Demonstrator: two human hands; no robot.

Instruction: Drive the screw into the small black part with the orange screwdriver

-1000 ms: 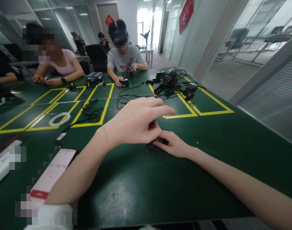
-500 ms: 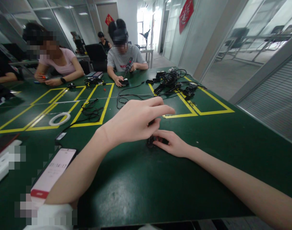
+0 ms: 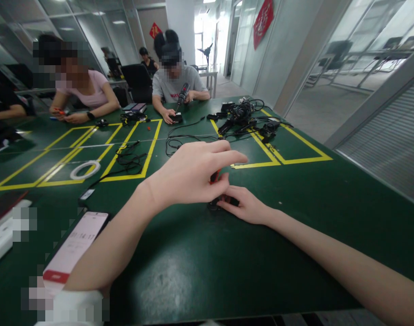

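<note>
My left hand (image 3: 202,172) is held over the table with its fingers curled round a red-and-black handle (image 3: 214,176). Only a sliver of that handle shows between the thumb and fingers. Below it, my right hand (image 3: 245,204) rests on the table and pinches a small black part (image 3: 213,205). The left hand covers much of that part from above, so its kind and where the two things meet are hidden.
The green table (image 3: 261,271) bears yellow tape outlines. A phone (image 3: 76,244) and a white power strip (image 3: 6,233) lie at left, a white tape ring (image 3: 85,170) beyond. Black cables (image 3: 242,115) are heaped at the back. Across the table, a co-worker (image 3: 178,83) holds a power driver (image 3: 183,93).
My left thumb and fingers have shifted slightly around the handle, and a bit of red now shows there. My right hand stays on the black part.
</note>
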